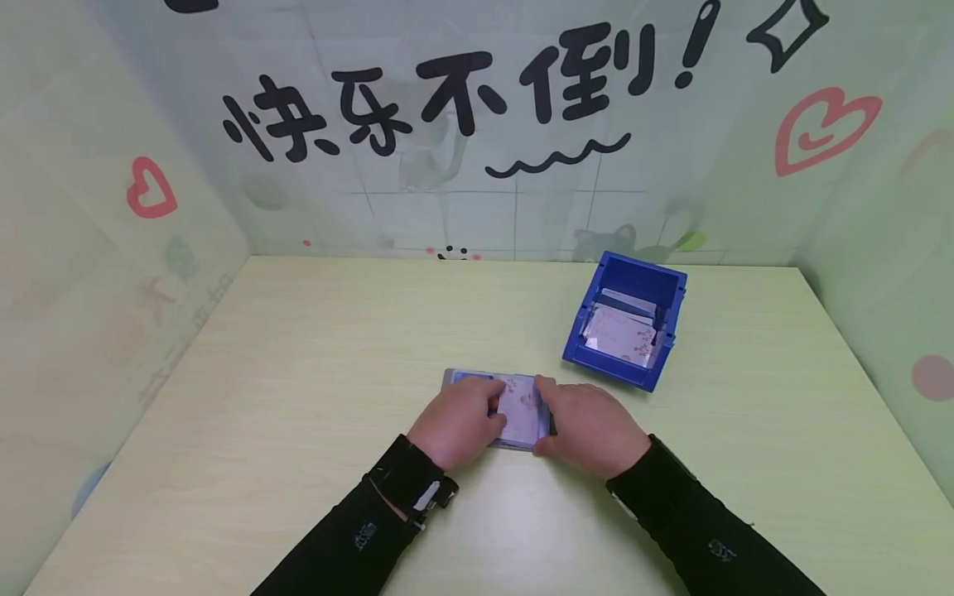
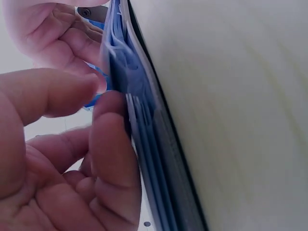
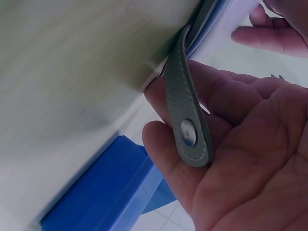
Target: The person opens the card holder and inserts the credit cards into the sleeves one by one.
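Note:
A card holder (image 1: 483, 374) with clear bluish sleeves and a grey cover lies on the table between the hands. On its right part shows a pale pink patterned card (image 1: 519, 411). My left hand (image 1: 460, 420) reaches in from the left, bent fingers and thumb holding the card's left edge; its fingertips sit against the sleeve edges (image 2: 144, 125) in the left wrist view. My right hand (image 1: 592, 424) grips the holder's right side, forefinger near the top edge, thumb near the bottom. A grey strap with a metal snap (image 3: 188, 132) hangs before its fingers.
To the back right stands a blue plastic box (image 1: 607, 364), set at an angle, with several similar pale cards (image 1: 622, 331) inside. The pale wooden table (image 1: 335, 331) is bounded by printed cloth walls (image 1: 514, 215) at the back and both sides.

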A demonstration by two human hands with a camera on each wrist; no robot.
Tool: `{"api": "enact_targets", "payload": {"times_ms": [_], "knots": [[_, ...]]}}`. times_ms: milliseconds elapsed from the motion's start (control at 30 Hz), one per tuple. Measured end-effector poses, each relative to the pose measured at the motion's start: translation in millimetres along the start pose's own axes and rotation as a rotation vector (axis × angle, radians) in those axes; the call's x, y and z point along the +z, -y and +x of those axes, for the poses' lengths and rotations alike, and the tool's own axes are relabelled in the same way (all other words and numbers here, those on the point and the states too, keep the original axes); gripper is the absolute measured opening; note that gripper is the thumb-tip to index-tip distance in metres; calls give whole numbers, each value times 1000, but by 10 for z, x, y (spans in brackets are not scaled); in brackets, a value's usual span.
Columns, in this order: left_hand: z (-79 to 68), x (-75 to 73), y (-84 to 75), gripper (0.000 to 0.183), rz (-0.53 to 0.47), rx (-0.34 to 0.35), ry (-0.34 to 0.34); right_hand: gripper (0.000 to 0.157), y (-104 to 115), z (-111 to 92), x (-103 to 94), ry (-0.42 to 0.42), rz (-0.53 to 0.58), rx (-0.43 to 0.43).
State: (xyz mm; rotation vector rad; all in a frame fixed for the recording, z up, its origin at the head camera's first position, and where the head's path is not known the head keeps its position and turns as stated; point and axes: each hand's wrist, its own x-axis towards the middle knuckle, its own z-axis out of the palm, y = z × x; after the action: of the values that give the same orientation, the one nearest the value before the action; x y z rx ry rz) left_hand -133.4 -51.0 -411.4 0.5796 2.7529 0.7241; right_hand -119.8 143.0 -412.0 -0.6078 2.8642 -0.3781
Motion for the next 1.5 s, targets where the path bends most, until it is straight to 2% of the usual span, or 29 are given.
{"api": "enact_targets", "payload": {"times_ms": [233, 533, 733, 1000, 1200, 1500], "knots": [[9, 22, -17, 43, -4, -4, 16, 85, -67, 25, 0, 18, 42, 16], [19, 34, -23, 35, 11, 26, 28, 81, -93, 43, 0, 28, 117, 44], [13, 19, -31, 49, -14, 7, 49, 79, -77, 39, -40, 38, 199, 84], [10, 4, -21, 72, -59, 20, 60, 71, -67, 17, -80, -3, 244, 93], [2, 10, -24, 80, -93, 29, 57, 67, -61, 12, -84, -39, 248, 66], [13, 37, -27, 78, -124, 11, 44, 60, -58, 9, -99, -81, 245, -11]]}}
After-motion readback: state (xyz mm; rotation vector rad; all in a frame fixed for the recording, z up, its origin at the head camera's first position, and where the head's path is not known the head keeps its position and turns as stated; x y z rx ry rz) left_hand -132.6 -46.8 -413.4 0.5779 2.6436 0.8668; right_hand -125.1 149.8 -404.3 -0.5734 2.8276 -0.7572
